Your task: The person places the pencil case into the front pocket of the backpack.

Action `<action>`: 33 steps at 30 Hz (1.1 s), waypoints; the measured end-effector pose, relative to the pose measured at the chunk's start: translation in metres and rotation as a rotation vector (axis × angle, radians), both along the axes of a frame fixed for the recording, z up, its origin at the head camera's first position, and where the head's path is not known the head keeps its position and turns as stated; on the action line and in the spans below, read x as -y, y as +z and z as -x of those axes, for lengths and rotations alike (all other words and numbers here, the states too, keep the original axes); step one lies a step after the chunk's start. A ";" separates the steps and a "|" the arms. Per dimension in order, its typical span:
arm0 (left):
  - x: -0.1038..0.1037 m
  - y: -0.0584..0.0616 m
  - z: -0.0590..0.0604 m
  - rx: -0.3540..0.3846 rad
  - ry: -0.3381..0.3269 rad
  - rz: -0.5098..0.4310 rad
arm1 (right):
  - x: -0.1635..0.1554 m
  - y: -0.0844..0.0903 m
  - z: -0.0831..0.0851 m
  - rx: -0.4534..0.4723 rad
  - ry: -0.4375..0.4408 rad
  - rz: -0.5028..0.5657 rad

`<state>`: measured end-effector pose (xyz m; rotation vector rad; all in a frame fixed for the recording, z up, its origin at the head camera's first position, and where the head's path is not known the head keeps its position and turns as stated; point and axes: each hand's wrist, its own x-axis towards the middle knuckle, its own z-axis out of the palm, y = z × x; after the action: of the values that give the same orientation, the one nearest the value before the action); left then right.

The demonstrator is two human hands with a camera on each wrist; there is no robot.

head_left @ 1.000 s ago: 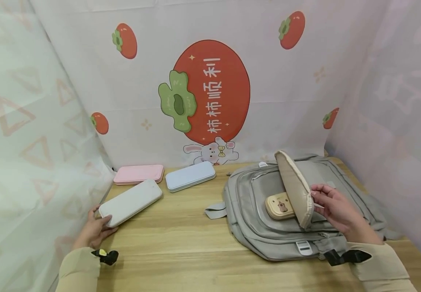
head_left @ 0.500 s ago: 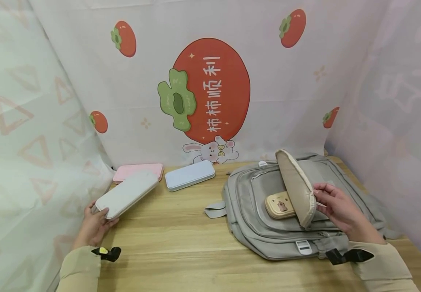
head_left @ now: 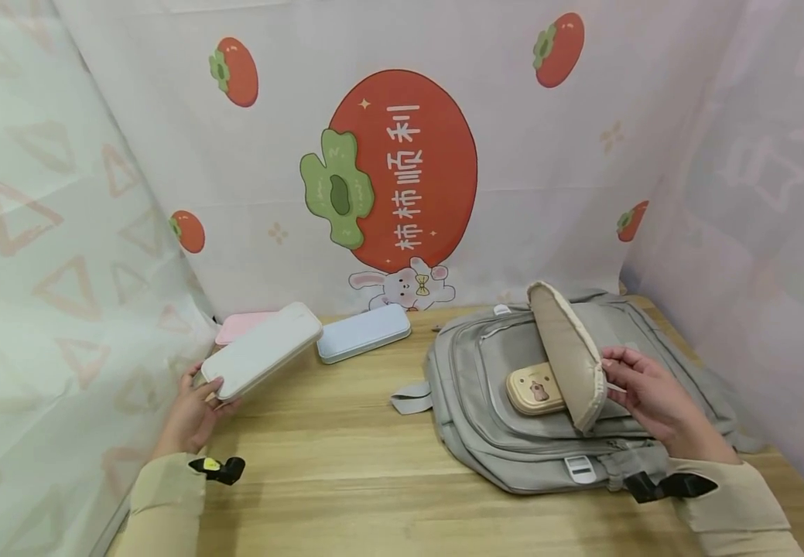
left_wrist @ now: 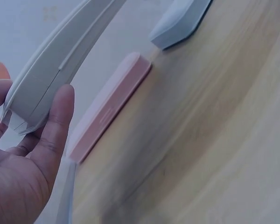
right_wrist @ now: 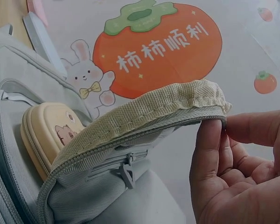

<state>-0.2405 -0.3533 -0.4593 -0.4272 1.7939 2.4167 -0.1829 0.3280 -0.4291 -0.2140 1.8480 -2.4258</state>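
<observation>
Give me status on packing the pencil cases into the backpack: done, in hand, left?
Done: one yellow case already sits in the grey backpack's front pocket. In hand: the left hand holds the white case lifted off the table, while the right hand pinches the pocket flap open. Left: the blue case and pink case lie by the backdrop.

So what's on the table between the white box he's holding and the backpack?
In the head view, the blue box lies toward the back between the white box and the backpack; nearer, only bare table and a backpack strap.
</observation>
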 end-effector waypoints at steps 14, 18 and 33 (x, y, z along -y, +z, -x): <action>-0.046 0.003 0.008 -0.069 -0.055 0.011 | -0.005 -0.004 -0.006 -0.003 0.004 0.003; -0.055 0.004 0.009 -0.069 -0.062 0.008 | -0.004 -0.003 -0.005 -0.011 0.014 0.015; -0.098 0.001 0.019 -0.084 -0.165 0.096 | -0.004 0.003 -0.003 -0.043 0.014 0.026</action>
<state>-0.2596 -0.2550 -0.4581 -0.1793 1.9029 2.2768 -0.1801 0.3318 -0.4262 -0.2821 1.8265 -2.4563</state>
